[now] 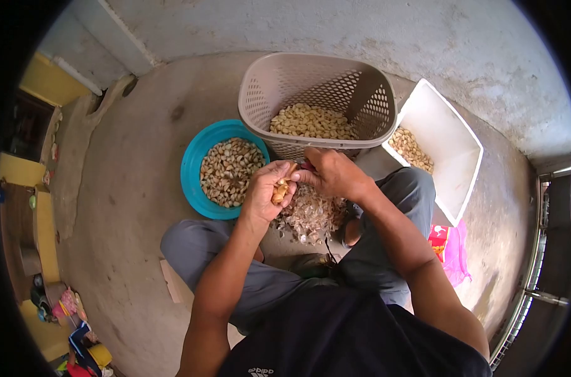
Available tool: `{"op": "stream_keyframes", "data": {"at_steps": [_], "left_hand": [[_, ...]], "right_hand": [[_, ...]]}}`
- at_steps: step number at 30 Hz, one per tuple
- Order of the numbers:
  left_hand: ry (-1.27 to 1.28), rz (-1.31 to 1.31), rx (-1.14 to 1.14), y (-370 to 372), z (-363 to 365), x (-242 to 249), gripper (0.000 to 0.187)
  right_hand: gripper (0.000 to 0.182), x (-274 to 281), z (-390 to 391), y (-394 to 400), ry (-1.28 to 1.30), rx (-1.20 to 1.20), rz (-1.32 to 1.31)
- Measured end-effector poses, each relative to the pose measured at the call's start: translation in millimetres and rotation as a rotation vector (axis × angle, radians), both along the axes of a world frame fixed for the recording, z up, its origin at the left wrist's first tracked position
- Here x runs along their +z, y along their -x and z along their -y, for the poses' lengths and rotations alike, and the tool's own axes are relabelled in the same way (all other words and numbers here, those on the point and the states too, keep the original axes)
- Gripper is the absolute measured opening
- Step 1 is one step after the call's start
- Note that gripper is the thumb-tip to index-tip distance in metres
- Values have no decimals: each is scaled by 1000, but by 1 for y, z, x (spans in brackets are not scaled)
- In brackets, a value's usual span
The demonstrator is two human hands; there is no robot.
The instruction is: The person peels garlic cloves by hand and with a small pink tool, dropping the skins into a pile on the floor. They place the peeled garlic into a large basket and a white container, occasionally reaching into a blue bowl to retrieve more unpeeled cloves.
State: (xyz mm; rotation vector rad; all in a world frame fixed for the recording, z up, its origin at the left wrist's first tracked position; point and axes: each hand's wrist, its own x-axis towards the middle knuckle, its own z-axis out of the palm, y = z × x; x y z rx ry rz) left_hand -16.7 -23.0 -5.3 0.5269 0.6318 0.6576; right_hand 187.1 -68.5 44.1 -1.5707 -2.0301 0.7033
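Observation:
My left hand (pixel 269 191) is closed around several pale brown cloves (pixel 280 191), which look like garlic. Beside it, my right hand (pixel 335 174) pinches a small tool with a reddish handle (pixel 307 165), its working end hidden at the cloves. Both hands meet over a heap of papery peelings (pixel 312 217) on the floor between my legs. Unpeeled cloves (pixel 232 173) fill much of a turquoise basin (pixel 193 184) on the left. Behind my hands, peeled cloves (pixel 312 121) lie in a tall grey-brown perforated basket (pixel 260 94).
A tilted white box (pixel 452 147) holding more cloves (pixel 412 149) stands at the right. Near my right knee (pixel 414 188) lies a pink bag (pixel 456 254). Walls rise behind the basket, and assorted items lie at the lower left.

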Motion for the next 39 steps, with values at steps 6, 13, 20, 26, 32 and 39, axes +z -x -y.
{"op": "stream_keyframes", "data": {"at_steps": [6,13,20,26,32,39], "left_hand": [[-18,-72,54,0,0,8,18],[-30,-147,66,0,5,12,19],[68,-128,64,5,7,10,22],[72,-106,74,11,4,7,24],[69,-85,102,13,2,4,33],[77,-105,93,15,1,-3,34]], "right_hand": [[51,-2,0,6,-23,-33,-13],[50,-11,0,9,-67,-33,-7],[46,-1,-2,15,-2,33,3],[45,-5,-10,18,-4,88,-100],[44,-8,-15,22,49,115,-171],[42,-11,-18,22,52,143,-114]]}}
